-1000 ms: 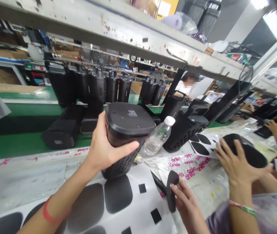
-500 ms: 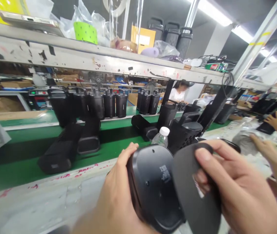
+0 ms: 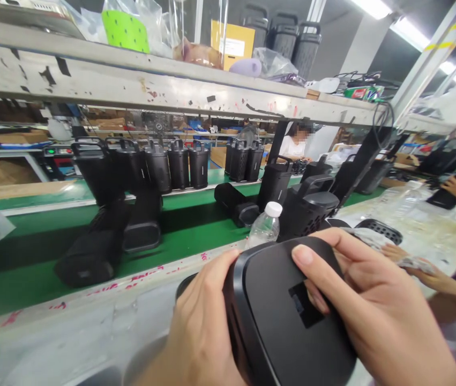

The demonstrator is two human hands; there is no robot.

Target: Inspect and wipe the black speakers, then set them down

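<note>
A black rounded device (image 3: 238, 316) is held up close to the camera, its flat end facing me. My left hand (image 3: 199, 321) wraps round its left side. Over that end lies a dark flat pad (image 3: 276, 316) with a rectangular cutout near its middle. My right hand (image 3: 372, 300) grips the pad's right edge, with the thumb on its face and a fingertip showing at the cutout. Just behind the device stands a clear bottle with a white cap (image 3: 266, 222).
Black cylindrical speakers with handles (image 3: 178, 167) stand and lie on the green belt (image 3: 189, 228). Above runs a worn shelf (image 3: 163, 86) holding green tape (image 3: 125, 30) and bags. At the right, another person's hands (image 3: 416, 265) hold a cloth. A person (image 3: 294, 146) sits beyond the belt.
The pad has moved left from beside the device onto its end, covering the screws and printed marks. My right hand moved with it. The co-worker's hands at the right have shifted.
</note>
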